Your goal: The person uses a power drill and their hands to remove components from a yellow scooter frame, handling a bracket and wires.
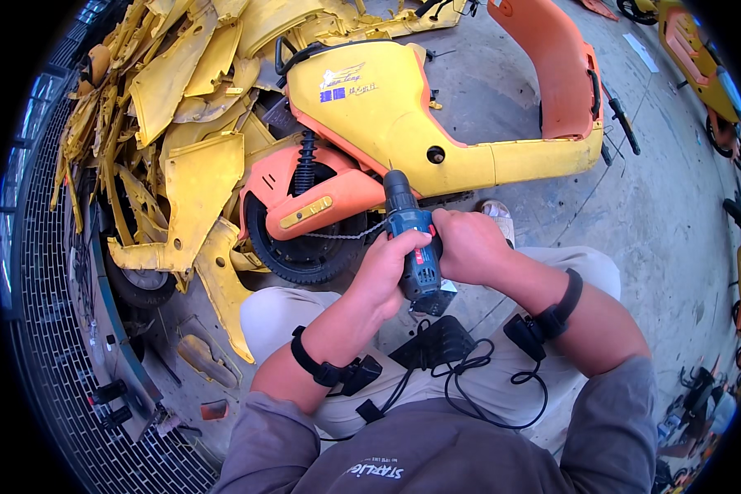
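Observation:
Both my hands are on a blue and black cordless drill, held in front of my lap with its chuck toward the scooter. My left hand is wrapped around the drill's body from the left, thumb across the top. My right hand is closed at its right side, the fingers partly hidden. The thin bit reaches the lower edge of the scooter's yellow side panel; I cannot tell whether it touches. Below the panel are an orange rear cover, a black spring shock absorber and the rear wheel.
Broken yellow panels lie heaped at the left, one close to the rear wheel. An orange front shield rises at the scooter's far right. Cables and a black box lie at my lap. More scooters line the right.

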